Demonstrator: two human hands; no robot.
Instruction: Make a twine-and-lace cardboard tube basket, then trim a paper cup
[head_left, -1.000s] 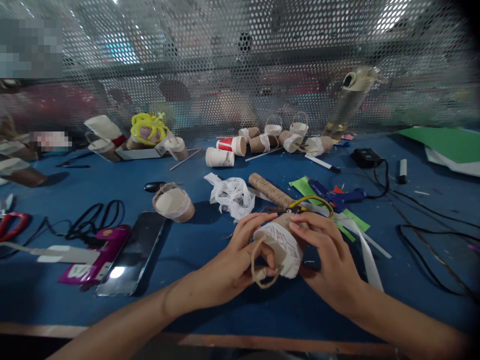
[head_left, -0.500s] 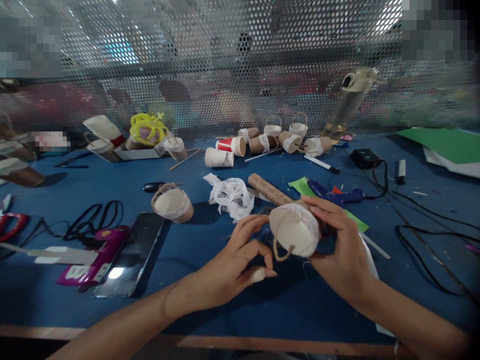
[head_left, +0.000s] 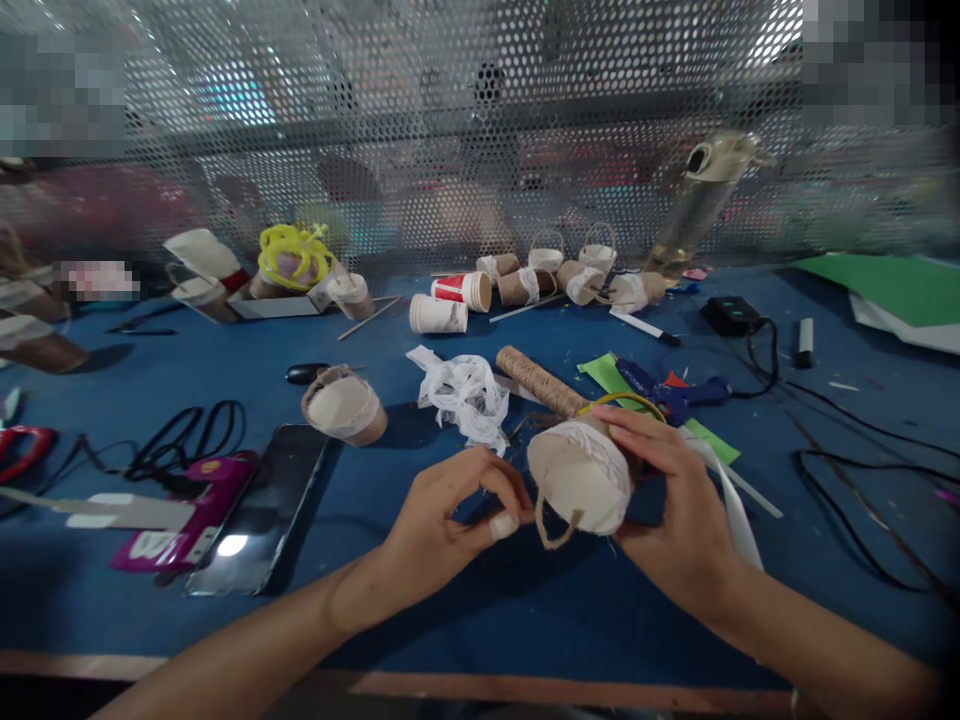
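In my right hand [head_left: 671, 490] is a small paper cup basket [head_left: 581, 480], gripped from its right side. It is tilted with its white opening toward me. White lace runs round its rim, and a twine loop handle hangs from the lower left. My left hand [head_left: 461, 505] is just left of the cup, thumb and fingertips drawn together close to the handle; whatever they pinch, if anything, is too small to make out. Behind the cup lies a twine-wrapped roll [head_left: 541, 380]. A crumpled heap of white lace ribbon [head_left: 465, 400] rests beyond my left hand.
Another wrapped cup [head_left: 345, 405] stands to the left, near a phone [head_left: 259, 510] and a purple glue gun [head_left: 187, 510]. A blue glue gun [head_left: 675, 392] lies at right with its cable. Several finished baskets [head_left: 529, 285] and stacked paper cups [head_left: 439, 315] line the back, before a perforated metal screen [head_left: 420, 130].
The cup has shifted slightly down and left in my right hand. My left fingers, spread before, have curled together beside the handle. A yellow ring now shows behind my right hand.
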